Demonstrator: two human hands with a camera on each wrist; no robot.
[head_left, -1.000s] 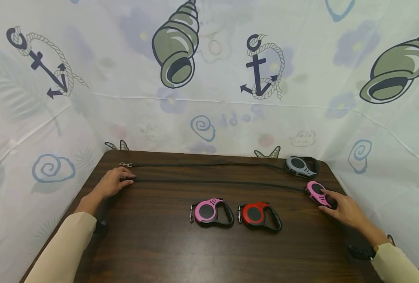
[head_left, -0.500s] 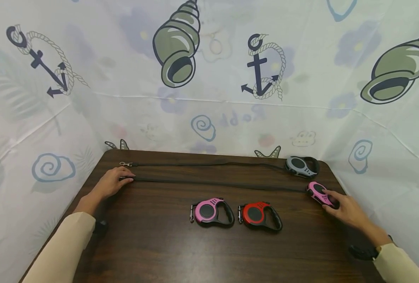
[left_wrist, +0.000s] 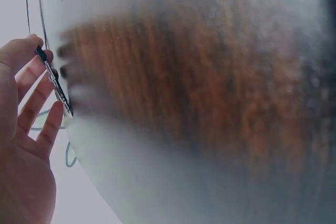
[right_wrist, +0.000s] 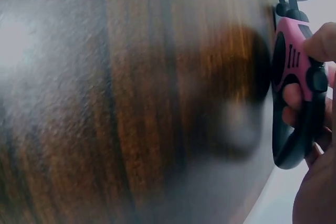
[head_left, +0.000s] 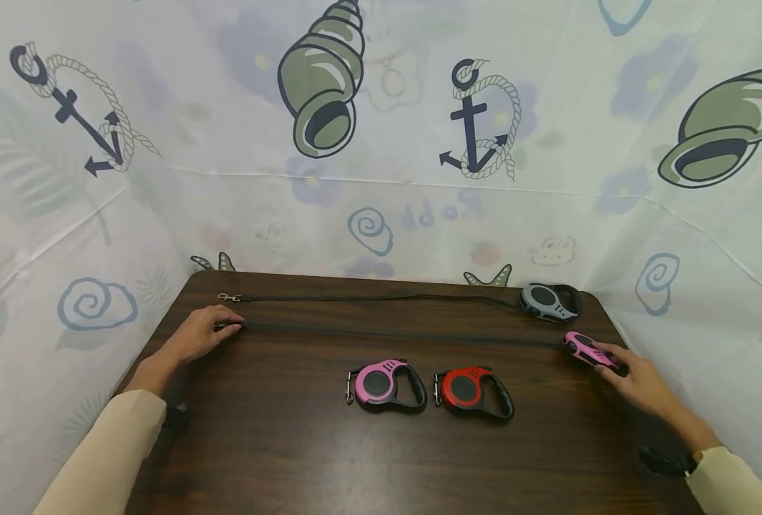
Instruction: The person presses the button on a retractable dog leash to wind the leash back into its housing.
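Pink leash (head_left: pixel 585 349) lies at the desk's (head_left: pixel 329 458) right edge, the right hand (head_left: pixel 638 383) curled around its handle; its strap (head_left: pixel 393 332) runs left to the clip (left_wrist: pixel 54 81), pinched by the left hand (head_left: pixel 197 335).

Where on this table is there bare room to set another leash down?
The near half of the table is bare, in front of the pink leash and red leash. The far edge is crowded: two stretched straps, the grey leash and both hands.
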